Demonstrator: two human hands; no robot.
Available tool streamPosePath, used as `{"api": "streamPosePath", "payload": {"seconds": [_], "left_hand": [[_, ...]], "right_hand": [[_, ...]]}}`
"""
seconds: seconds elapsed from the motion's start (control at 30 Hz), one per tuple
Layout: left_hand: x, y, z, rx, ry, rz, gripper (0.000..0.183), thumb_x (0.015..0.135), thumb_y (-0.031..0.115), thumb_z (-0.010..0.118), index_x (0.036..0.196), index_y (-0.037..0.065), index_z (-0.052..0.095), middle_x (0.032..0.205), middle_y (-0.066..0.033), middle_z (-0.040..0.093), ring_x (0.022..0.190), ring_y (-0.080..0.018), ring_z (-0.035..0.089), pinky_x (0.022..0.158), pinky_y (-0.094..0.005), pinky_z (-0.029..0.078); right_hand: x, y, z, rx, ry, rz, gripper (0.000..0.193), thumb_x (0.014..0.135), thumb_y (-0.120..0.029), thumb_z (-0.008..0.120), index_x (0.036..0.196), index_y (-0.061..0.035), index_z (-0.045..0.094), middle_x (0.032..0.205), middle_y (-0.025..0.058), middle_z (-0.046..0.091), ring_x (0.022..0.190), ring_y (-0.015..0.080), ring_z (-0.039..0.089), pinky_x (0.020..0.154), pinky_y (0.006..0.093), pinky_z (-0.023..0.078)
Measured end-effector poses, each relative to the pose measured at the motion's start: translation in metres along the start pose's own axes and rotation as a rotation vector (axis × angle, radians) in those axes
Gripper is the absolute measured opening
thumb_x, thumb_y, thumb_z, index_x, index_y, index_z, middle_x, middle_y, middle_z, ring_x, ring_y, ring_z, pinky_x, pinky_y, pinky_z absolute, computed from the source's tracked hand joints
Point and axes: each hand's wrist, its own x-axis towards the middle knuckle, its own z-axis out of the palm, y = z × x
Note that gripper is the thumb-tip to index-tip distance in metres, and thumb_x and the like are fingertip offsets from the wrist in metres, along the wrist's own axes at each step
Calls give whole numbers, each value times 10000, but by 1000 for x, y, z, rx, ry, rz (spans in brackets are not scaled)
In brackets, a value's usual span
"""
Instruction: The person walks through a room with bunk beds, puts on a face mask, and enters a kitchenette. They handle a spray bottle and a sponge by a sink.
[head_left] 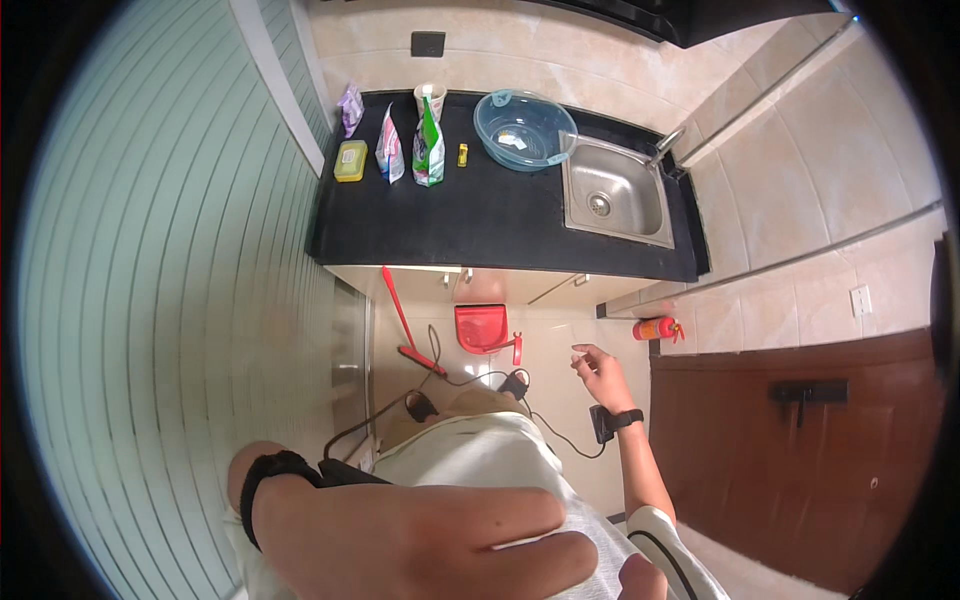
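My left hand [430,535] is large and close to the camera, its fingers stretched out to the right in front of my white shirt. Nothing shows in it, though its palm is hidden. A black band circles that wrist. Over the floor on the right, my right hand [597,368] has loosely bent fingers with gaps between them and holds nothing visible. A black strap with a small box is on its wrist. Nearest to it are a red dustpan [482,327] on the floor and a red fire extinguisher [658,329] by the wall. Neither is touched.
A black counter [440,235] bears upright pouches [428,160], a cup [430,97], a yellow box [350,161], a blue basin [525,130] and a steel sink [620,195]. A red-handled broom [400,315] leans there. A cable [565,437] runs past my feet. A brown door [790,450] stands right.
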Motion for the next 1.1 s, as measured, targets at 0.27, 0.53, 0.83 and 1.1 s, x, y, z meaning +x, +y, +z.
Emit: {"api": "streamPosePath", "payload": {"seconds": [0.27,0.53,0.83,1.1], "left_hand": [[-54,-161,-66,-10,-63,-528,122,927,62,638,1024,-7,662,824,-91,673,701,-144,649,641,-276,517],[-209,-439,-97,775,198,-1101,506,972,462,599,1301,79,623,1038,-148,749,1039,-382,684,899,-518,519],[-209,-571,-93,954,53,-1178,467,925,467,639,1074,27,684,1037,-280,715,998,-481,678,836,-565,530],[-209,-577,-81,1055,64,-1101,294,971,244,526,949,26,723,953,-251,726,907,-470,699,775,-568,549]], "right_hand": [[-69,-3,8,40,186,137,276,990,-173,647,1210,-10,682,853,149,751,800,206,740,735,333,574],[-128,11,11,40,330,229,271,997,-158,630,1209,4,677,841,126,749,767,164,714,687,304,555],[-223,53,9,75,477,440,263,999,-154,629,1193,15,680,832,90,739,703,116,665,624,278,538],[-234,71,-23,89,509,564,277,975,-179,644,1181,0,694,870,132,766,765,187,735,718,324,577]]}}
